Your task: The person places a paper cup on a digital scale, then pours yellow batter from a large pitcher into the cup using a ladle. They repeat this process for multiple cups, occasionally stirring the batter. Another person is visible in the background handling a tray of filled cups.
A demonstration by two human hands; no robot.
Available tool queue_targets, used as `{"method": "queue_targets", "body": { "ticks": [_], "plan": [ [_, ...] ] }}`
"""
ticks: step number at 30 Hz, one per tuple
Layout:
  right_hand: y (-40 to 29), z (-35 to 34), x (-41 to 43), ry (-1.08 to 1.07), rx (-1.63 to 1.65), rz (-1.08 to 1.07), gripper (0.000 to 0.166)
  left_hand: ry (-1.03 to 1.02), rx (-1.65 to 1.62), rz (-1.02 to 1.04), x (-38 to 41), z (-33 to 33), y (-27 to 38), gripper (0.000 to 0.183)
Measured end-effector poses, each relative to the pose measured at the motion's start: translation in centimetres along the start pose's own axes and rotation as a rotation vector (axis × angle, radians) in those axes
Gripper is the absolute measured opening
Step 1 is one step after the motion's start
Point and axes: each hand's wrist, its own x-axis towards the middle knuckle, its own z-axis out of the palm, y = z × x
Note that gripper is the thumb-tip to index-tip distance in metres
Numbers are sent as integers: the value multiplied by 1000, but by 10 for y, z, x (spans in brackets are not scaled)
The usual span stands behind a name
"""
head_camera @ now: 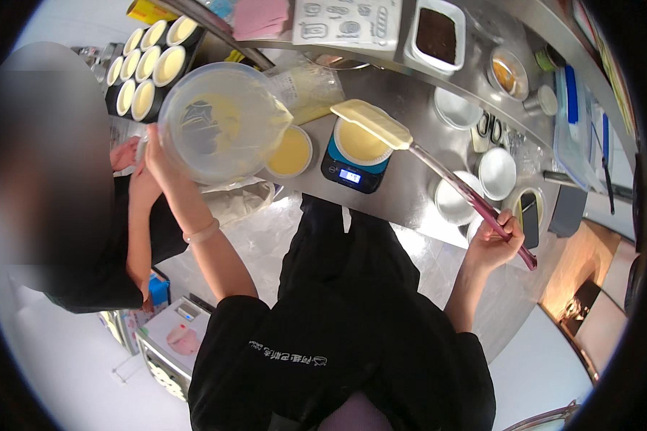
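Observation:
My left hand (159,156) grips the side of a translucent plastic pitcher (215,129), smeared inside with pale yellow batter and tilted with its spout to the right. My right hand (495,242) holds the dark red handle of a spatula (372,123), whose batter-coated blade lies over a paper-lined cup of yellow batter (360,144). That cup rests on a black and blue digital scale (350,176) with a lit display. Another filled cup (290,152) stands left of the scale, partly behind the pitcher's spout.
Several filled cups (150,64) stand in a dark tray at upper left, near a co-worker's hand (124,154). White empty cups (456,196), scissors (489,127) and a phone (528,218) are at right. A shelf above holds a white container of dark brown powder (436,37).

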Motion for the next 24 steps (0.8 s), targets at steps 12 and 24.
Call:
{"method": "queue_targets", "body": {
  "ticks": [12,24],
  "plan": [
    [130,147,-74,-737,-119,238,24,-237,-17,-172,9,-10,-2,33],
    [253,221,-101,-1352,-315,35,7,-288,-154,-246,37,-20,-35,26]
  ]
}}
